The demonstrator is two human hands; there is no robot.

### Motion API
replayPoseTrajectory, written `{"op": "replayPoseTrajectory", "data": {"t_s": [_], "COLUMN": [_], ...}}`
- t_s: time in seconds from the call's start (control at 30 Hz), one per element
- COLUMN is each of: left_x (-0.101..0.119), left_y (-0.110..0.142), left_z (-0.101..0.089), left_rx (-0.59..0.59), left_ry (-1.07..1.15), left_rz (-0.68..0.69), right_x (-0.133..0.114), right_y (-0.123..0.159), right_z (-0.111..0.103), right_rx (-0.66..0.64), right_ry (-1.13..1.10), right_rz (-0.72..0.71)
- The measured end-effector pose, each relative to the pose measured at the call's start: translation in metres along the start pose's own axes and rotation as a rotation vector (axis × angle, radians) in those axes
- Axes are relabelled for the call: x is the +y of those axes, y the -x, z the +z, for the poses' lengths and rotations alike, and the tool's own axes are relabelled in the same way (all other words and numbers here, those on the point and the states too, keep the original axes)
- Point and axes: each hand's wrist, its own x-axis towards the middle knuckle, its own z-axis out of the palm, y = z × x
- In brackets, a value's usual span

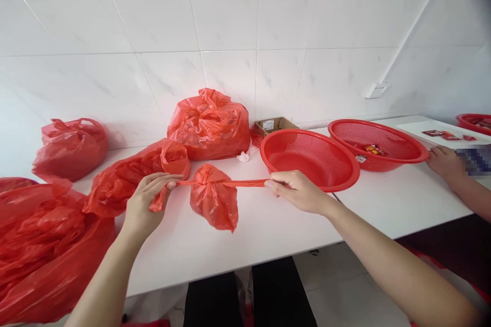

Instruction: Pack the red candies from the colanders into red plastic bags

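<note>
A small, filled red plastic bag (215, 202) hangs in front of me, just over the white table (215, 253) or resting on it; I cannot tell which. Its two handles are twisted and pulled taut to either side from a knot at the top. My left hand (148, 199) grips the left handle, a loose end of which droops below the fingers. On the other side, my right hand (295, 190) pinches the right handle, close to the rim of a red plastic basket (310, 158). What the bag contains is hidden by the red film.
Larger red bags (209, 125) stand along the wall and at left. Behind the basket is a cardboard box (276, 125). A second red basket (378, 143) holds a few colourful packets. A co-worker's hand (443, 161) touches its right rim. A crumpled white scrap (243, 157) lies mid-table.
</note>
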Motion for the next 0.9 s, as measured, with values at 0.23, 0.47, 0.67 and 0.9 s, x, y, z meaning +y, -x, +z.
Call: {"op": "replayPoseTrajectory", "data": {"t_s": [0.23, 0.47, 0.67, 0.9], "left_x": [0.038, 0.095, 0.106, 0.109], "left_y": [-0.003, -0.012, -0.004, -0.001], "left_z": [-0.002, 0.045, 0.043, 0.052], "left_rx": [-0.277, -0.459, -0.638, -0.594], "left_ry": [0.497, 1.211, 1.432, 1.249], "left_rz": [-0.3, -0.567, -0.769, -0.773], "right_x": [-0.006, -0.057, -0.058, -0.037], "right_y": [-0.016, -0.049, -0.065, -0.065], "right_z": [-0.016, 0.014, 0.035, 0.036], "right_rx": [0.102, -0.089, -0.046, 0.061], "right_ry": [-0.343, -0.335, -0.139, -0.137], "right_rz": [-0.016, -0.187, -0.218, -0.111]}}
